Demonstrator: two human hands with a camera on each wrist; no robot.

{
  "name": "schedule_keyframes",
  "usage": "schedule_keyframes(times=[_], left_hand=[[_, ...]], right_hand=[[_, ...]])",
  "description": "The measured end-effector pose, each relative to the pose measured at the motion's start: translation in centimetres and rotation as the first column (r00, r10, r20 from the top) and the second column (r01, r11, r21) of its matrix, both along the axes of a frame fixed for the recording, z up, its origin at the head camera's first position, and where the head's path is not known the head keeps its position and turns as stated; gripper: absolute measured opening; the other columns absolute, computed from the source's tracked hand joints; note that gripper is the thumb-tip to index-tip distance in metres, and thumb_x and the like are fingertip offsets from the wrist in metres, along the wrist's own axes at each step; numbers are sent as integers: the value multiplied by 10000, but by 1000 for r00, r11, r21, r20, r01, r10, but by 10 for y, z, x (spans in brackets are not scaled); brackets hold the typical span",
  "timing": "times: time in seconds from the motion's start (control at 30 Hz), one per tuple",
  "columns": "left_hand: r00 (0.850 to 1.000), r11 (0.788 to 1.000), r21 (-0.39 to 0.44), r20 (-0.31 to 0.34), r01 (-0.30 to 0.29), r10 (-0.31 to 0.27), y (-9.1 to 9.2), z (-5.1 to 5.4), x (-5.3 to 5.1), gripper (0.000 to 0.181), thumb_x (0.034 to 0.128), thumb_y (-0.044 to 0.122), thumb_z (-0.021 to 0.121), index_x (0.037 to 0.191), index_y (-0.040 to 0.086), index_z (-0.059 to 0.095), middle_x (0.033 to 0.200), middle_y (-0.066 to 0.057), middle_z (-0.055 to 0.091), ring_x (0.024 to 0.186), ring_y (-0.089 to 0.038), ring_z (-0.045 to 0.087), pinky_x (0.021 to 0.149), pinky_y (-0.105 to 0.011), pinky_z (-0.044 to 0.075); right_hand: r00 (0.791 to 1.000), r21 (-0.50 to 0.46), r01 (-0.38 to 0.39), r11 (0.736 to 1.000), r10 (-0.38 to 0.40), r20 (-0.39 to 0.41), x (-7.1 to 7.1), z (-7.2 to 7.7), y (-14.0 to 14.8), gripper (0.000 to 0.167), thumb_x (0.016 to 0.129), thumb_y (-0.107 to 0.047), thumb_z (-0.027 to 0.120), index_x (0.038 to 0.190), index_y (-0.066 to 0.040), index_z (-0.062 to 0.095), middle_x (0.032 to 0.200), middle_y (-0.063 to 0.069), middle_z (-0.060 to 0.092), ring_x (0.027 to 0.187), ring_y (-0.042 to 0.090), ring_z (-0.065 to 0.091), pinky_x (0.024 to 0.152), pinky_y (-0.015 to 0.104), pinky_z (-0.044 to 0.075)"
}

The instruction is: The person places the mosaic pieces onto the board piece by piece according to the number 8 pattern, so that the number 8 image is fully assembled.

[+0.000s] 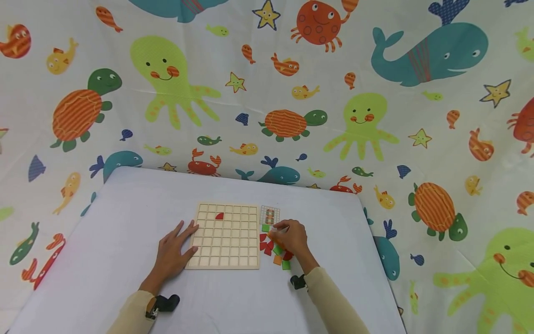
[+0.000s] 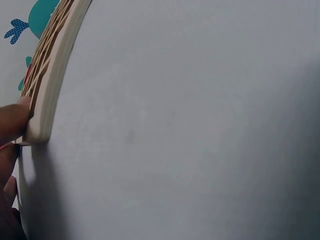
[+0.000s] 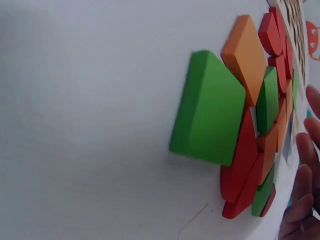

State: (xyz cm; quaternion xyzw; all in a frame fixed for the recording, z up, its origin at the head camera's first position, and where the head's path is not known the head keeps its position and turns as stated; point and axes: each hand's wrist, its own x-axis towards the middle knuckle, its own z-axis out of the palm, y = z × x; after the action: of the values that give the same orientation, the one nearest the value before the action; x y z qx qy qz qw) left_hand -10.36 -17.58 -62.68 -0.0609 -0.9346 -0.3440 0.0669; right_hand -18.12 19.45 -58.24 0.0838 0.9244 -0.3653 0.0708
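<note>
1. Head view: wooden grid board (image 1: 227, 242) lay on the white table (image 1: 233, 301); one red quarter-round piece (image 1: 219, 216) sat in its second row from the far edge.
2. Left hand (image 1: 173, 250), fingers apart, touched the board's left edge. Only the left wrist view gave the rim's thickness, with a digit against it.
3. Right hand (image 1: 294, 239) was over the loose pieces (image 1: 286, 265), right of the board, fingers bent; whether clamped on one, could not tell from either view.
4. Right wrist view alone showed their thickness: green block (image 3: 210, 110) nearest, beside an orange block (image 3: 245, 55).
5. Pattern card (image 1: 270, 215): legible as a grid only from the head.
</note>
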Motion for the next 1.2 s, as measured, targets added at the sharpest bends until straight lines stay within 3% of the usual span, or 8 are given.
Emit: schedule_keyframes(times=[0.2, 0.43, 0.73, 1.07, 1.2], left_hand=[[1000, 1000, 6, -16, -3, 3, 2, 2, 1, 649, 932, 157, 771, 1537, 92, 544, 1651, -212, 451, 1557, -513, 304, 1142, -722, 244], [1000, 1000, 7, -25, -4, 4, 1, 2, 1, 651, 926, 155, 777, 1532, 91, 551, 1645, -209, 461, 1556, -514, 313, 1141, -723, 250], [999, 1000, 15, -41, -4, 4, 0, 0, 1, 644, 920, 156, 774, 1522, 79, 557, 1634, -227, 468, 1544, -527, 321, 1129, -732, 250], [1000, 1000, 14, -8, -3, 3, -2, 0, 0, 659, 931, 145, 769, 1545, 93, 535, 1659, -205, 444, 1569, -515, 291, 1155, -727, 231], [1000, 1000, 11, 2, -1, 1, -1, -1, -1, 664, 934, 150, 770, 1551, 96, 529, 1664, -200, 438, 1574, -512, 284, 1160, -727, 230]], right_hand=[[999, 101, -24, 995, 27, -28, 5, -7, -4, 229, 814, -354, 934, 958, -214, 823, 978, -17, 710, 938, 184, 586, 754, 330, 498], [997, 155, -36, 987, 47, -66, 5, -7, -9, 226, 802, -313, 946, 935, -199, 802, 861, -43, 703, 811, 159, 591, 722, 332, 497], [995, 168, -65, 984, 77, -63, 3, -4, -10, 196, 835, -295, 918, 941, -188, 792, 857, -52, 696, 809, 147, 595, 721, 305, 525], [990, 216, -118, 969, 132, -50, -1, -7, -11, 263, 814, -362, 929, 971, -201, 793, 877, -59, 685, 840, 144, 591, 742, 322, 540], [991, 208, -109, 972, 121, -48, -1, -5, -11, 274, 803, -356, 928, 971, -197, 781, 895, -50, 692, 850, 149, 595, 708, 307, 546]])
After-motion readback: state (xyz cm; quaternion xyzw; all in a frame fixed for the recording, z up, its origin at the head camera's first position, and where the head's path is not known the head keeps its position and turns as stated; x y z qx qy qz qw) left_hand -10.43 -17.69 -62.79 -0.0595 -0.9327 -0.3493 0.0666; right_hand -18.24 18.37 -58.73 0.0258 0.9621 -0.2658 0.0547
